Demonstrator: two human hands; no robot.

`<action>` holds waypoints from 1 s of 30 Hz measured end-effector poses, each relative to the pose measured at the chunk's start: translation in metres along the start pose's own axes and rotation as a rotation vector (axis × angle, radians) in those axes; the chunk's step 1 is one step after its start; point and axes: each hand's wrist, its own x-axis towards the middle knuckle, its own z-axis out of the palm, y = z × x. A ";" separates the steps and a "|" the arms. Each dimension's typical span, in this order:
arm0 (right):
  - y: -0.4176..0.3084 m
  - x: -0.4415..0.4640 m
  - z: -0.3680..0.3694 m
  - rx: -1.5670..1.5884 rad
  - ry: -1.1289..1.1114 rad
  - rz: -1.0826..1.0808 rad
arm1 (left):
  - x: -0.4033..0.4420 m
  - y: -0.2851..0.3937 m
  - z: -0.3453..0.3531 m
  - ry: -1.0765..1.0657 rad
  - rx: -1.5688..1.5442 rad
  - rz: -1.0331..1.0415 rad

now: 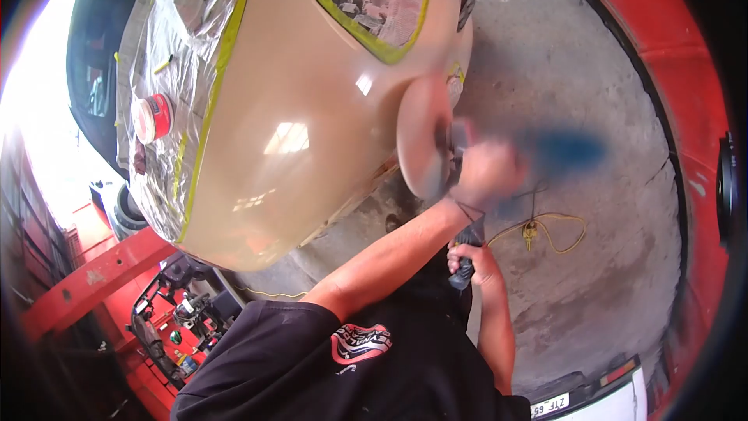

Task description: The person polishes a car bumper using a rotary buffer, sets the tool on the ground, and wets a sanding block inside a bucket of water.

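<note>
A polisher with a round pale pad (425,139) is pressed close to the glossy beige car panel (288,93). My left hand (491,171), smeared by motion, is closed round the polisher near its head. Lower down, my right hand (475,261) wraps round the dark rear handle (462,274). The polisher's body is mostly hidden behind my left hand and forearm. A blurred blue shape (569,148) shows to the right of my left hand; I cannot tell what it is. Yellow-green tape (212,101) edges the panel's masked areas.
Plastic sheeting (187,23) covers the car at left, with a red-labelled tub (152,118) on it. A yellow cord (573,245) lies on the concrete floor (608,296). Red beams (101,277) flank the car. Part of a white vehicle (615,398) shows at lower right.
</note>
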 end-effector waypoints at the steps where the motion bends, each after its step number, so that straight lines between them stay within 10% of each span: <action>1: 0.007 0.001 -0.002 0.024 -0.008 0.020 | 0.001 -0.003 0.002 -0.006 0.002 0.000; 15: -0.038 0.109 -0.045 0.234 -0.297 0.016 | 0.121 -0.068 0.154 -0.154 0.293 0.014; 21: -0.002 0.068 -0.039 0.146 0.036 0.082 | 0.062 -0.075 0.151 -0.131 0.233 -0.044; 30: 0.089 0.047 -0.038 0.274 -0.170 0.226 | -0.043 -0.097 0.126 -0.129 0.204 -0.033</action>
